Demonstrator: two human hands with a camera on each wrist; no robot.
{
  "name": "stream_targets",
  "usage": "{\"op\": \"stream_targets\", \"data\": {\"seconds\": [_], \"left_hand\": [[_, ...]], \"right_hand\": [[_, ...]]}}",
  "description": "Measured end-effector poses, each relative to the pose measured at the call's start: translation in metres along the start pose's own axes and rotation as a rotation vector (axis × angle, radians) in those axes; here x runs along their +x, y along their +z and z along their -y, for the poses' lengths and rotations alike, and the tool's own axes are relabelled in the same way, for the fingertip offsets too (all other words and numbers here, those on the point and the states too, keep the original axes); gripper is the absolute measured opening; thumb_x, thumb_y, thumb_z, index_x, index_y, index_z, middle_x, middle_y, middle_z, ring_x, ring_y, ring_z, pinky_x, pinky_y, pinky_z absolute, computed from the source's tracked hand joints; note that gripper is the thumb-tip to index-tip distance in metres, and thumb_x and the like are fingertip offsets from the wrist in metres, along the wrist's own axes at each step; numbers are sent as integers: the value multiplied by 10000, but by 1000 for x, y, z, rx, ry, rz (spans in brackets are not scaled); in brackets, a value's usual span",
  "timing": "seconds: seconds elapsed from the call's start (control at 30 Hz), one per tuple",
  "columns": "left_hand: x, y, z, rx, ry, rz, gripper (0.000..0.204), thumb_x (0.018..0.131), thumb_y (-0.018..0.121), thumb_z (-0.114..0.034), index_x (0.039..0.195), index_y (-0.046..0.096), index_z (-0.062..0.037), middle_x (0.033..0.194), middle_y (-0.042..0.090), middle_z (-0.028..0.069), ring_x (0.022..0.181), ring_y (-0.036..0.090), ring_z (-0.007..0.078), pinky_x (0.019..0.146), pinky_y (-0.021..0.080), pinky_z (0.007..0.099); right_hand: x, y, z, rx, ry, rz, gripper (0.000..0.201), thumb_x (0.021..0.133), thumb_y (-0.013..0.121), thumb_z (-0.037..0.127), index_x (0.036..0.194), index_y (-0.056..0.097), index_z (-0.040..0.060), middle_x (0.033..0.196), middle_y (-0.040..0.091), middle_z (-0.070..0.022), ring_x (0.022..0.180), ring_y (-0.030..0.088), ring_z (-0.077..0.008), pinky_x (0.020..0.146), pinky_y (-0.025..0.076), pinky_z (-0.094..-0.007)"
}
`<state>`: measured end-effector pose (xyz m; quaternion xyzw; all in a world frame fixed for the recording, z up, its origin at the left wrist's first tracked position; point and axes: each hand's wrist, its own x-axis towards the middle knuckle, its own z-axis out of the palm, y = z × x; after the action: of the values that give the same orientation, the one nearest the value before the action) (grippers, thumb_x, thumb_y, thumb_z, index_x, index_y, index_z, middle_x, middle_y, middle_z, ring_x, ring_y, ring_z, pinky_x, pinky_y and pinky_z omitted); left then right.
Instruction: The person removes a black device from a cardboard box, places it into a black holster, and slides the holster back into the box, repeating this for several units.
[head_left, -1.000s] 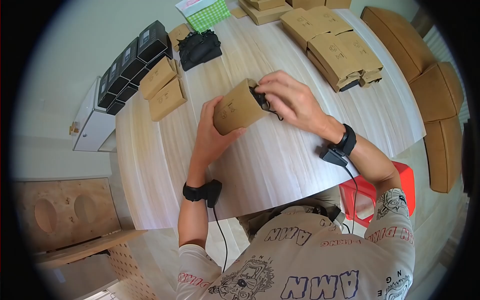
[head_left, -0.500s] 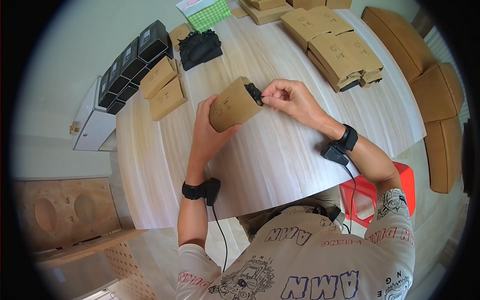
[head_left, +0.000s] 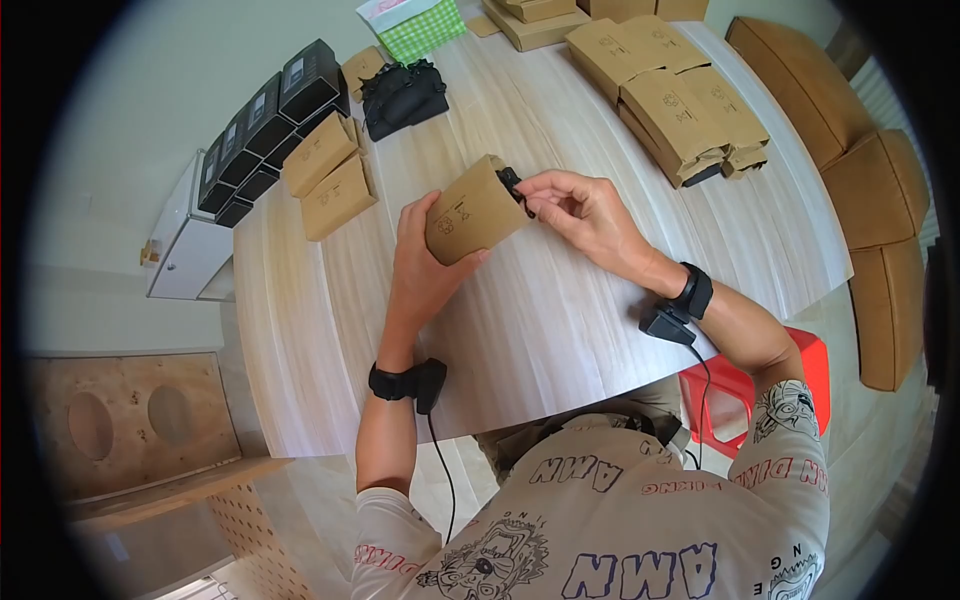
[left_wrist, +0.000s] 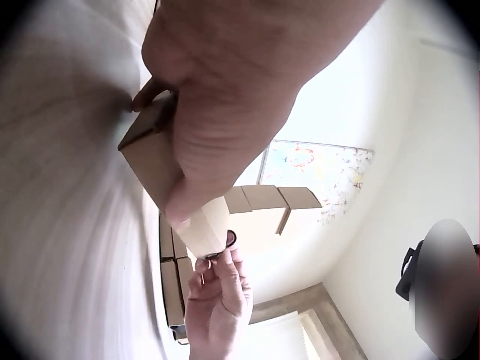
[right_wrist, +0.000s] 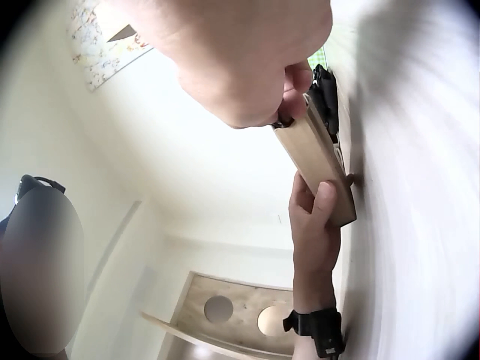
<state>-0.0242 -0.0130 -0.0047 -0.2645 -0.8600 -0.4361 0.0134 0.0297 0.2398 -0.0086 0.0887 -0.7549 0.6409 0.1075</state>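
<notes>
A brown cardboard box is held tilted over the table by my left hand, thumb on the near side and fingers around the far side. Its open end faces right, and a black item shows in the opening. My right hand pinches part of that black item at the opening with thumb and forefinger. In the left wrist view the box lies within my left hand, with the right hand at its end. The right wrist view shows the box from the side.
Two brown boxes and stacked black boxes stand at the left. Behind are a black bundle and a green checked bag. Several brown boxes lie at the back right of the table. A red stool stands beside it.
Over the last second my right fingers moved from spread over the opening to a pinch at its edge. The box shifted slightly left, then slightly back right.
</notes>
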Motion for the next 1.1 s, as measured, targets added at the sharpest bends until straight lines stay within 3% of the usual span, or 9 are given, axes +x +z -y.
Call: {"op": "stream_targets", "data": {"seconds": [0.17, 0.33, 0.5, 0.67, 0.77, 0.83, 0.93, 1.07, 1.1], "left_hand": [[0, 0, -2, -17, 7, 8, 862, 769, 938, -149, 1488, 493, 17, 1380, 576, 137, 1292, 588, 282, 1109, 477, 392], [0, 0, 0, -26, -11, -10, 858, 779, 936, -157, 1493, 491, 11, 1386, 580, 135, 1297, 586, 275, 1110, 477, 391], [0, -1, 1, -57, -44, -76, 855, 781, 936, -147, 1478, 483, 51, 1391, 558, 163, 1295, 587, 308, 1088, 494, 401], [1, -5, 2, -27, -35, -80, 855, 770, 938, -142, 1482, 494, 23, 1396, 571, 153, 1297, 585, 301, 1098, 487, 397], [1, -5, 1, 8, 28, -36, 869, 744, 946, -133, 1483, 506, -10, 1401, 575, 144, 1300, 581, 299, 1107, 481, 395], [0, -4, 0, 33, 69, -1, 880, 727, 952, -130, 1479, 510, -14, 1409, 566, 146, 1303, 579, 310, 1107, 483, 399], [-1, -2, -2, 82, 145, 17, 910, 694, 961, -121, 1479, 510, -25, 1429, 549, 155, 1319, 565, 339, 1118, 479, 413], [-3, -5, -6, 157, 146, 34, 924, 679, 960, -101, 1484, 511, -34, 1440, 545, 161, 1338, 545, 367, 1137, 466, 434], [-3, -6, -5, 152, 121, 41, 925, 676, 961, -102, 1483, 513, -34, 1440, 547, 163, 1339, 541, 374, 1141, 462, 437]], "right_hand": [[3, -4, -12, 30, 28, -41, 144, 1022, 688, 68, 1124, 742, -19, 902, 716, -9, 744, 605, -39, 690, 511, -236], [6, -6, -10, 117, -59, -127, 131, 1036, 657, 48, 1116, 732, -22, 1066, 686, -42, 803, 611, -45, 721, 505, -230], [6, -4, -14, 61, -83, -120, 157, 1053, 642, 79, 1131, 727, -26, 1057, 694, -42, 834, 619, -61, 735, 510, -249], [8, -6, -16, -47, -94, -119, 213, 1067, 648, 146, 1173, 715, -26, 1018, 701, -31, 822, 617, -66, 728, 508, -257], [10, -8, -25, 35, 7, -76, 253, 1075, 659, 200, 1205, 707, -12, 946, 699, -20, 786, 610, -67, 711, 503, -248], [12, -7, -26, 283, 214, 54, 261, 1080, 668, 243, 1165, 697, -2, 875, 688, -7, 744, 618, -66, 682, 516, -243], [11, -16, -21, 159, 318, 185, 267, 1081, 673, 276, 1093, 681, 10, 863, 698, -13, 715, 646, -74, 654, 532, -234], [16, -20, -32, 152, 370, 221, 205, 1067, 675, 223, 1034, 660, 21, 862, 708, -20, 703, 677, -91, 636, 551, -234], [18, -20, -35, 186, 317, 152, 178, 1060, 664, 198, 1025, 659, 24, 856, 709, -24, 704, 685, -95, 636, 558, -236]]}}
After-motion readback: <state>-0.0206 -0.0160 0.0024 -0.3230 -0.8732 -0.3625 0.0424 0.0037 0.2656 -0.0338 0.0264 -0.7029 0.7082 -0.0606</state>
